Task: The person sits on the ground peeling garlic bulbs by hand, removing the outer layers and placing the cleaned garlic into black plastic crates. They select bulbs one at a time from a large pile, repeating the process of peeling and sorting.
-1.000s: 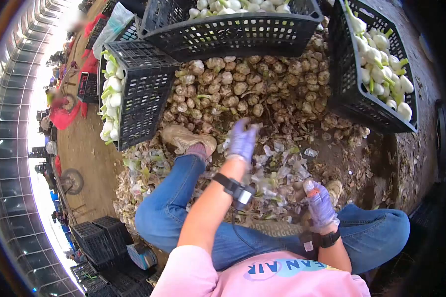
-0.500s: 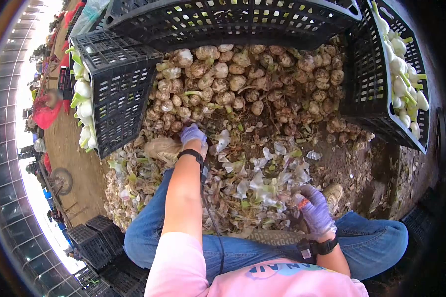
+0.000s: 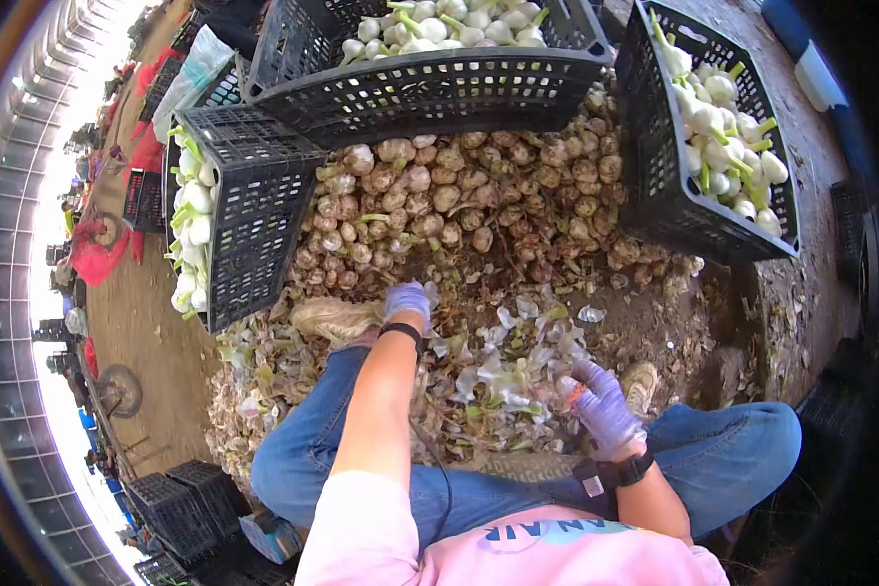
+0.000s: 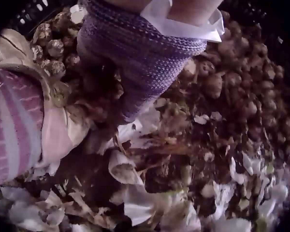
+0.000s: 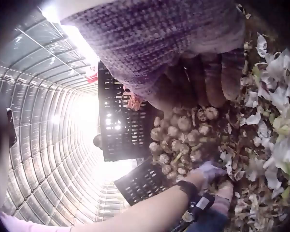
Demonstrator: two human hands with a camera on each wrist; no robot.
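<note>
Purple-gloved left hand [image 3: 406,299]: reaching down at near edge of unpeeled garlic heap [image 3: 479,195], beside shoe [image 3: 330,317]; finger state cannot tell.
Right hand [image 3: 601,400]: fingers curled, something orange pinched, low over peelings [image 3: 503,366].
Crates [image 3: 430,83]: ringed round far side, peeled bulbs within arm's reach.

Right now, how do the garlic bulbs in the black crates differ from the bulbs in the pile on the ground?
The crate bulbs look clean and white with green stems; the pile bulbs are brown and dirty. The crate bulbs sit inside black crates; the pile bulbs lie loose on the ground near the left hand. Both are round bulbs of similar size.
</note>
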